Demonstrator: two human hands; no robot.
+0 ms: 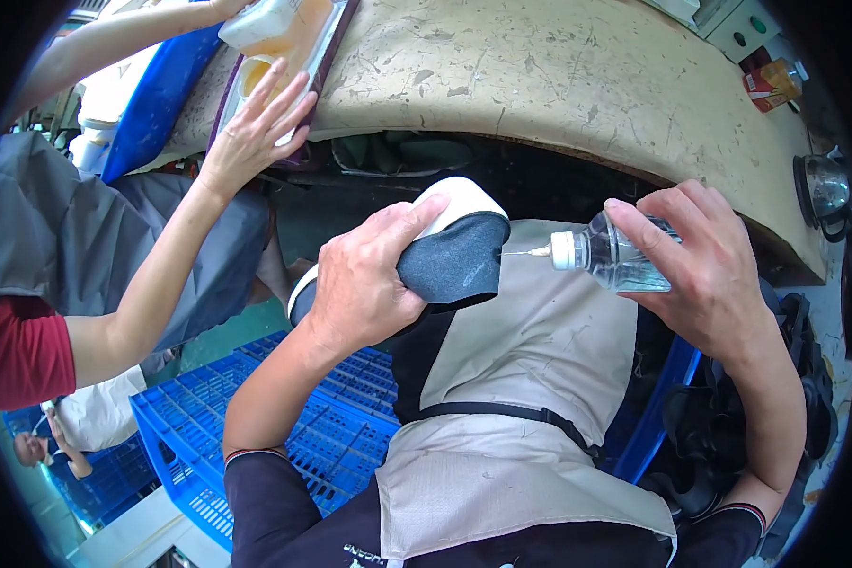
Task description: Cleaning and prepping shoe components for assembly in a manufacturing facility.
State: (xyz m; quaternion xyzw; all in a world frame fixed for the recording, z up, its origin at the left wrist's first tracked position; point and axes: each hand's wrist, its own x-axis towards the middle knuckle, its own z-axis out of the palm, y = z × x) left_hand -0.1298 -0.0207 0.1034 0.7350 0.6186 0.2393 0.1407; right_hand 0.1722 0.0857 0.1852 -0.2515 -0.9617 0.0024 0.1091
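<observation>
My left hand (360, 270) is closed around a dark grey shoe (454, 257) with a white sole, held tilted above my lap. Its sole faces away from me, partly covered by my fingers. In my right hand (701, 260) is a clear plastic bottle (625, 254), lying sideways with some clear liquid inside. A thin needle tip (523, 253) sticks out of its white cap and points left, its end at or very near the shoe's dark fabric edge. I cannot tell whether the two touch.
A worn beige table (540, 71) curves across the front. At left, a co-worker's hand (265, 118) rests by a tray with a container of amber liquid. Blue plastic crates (350, 417) stand at my left. Dark shoes (705, 426) are piled at right, and a glass pot (824, 189) stands far right.
</observation>
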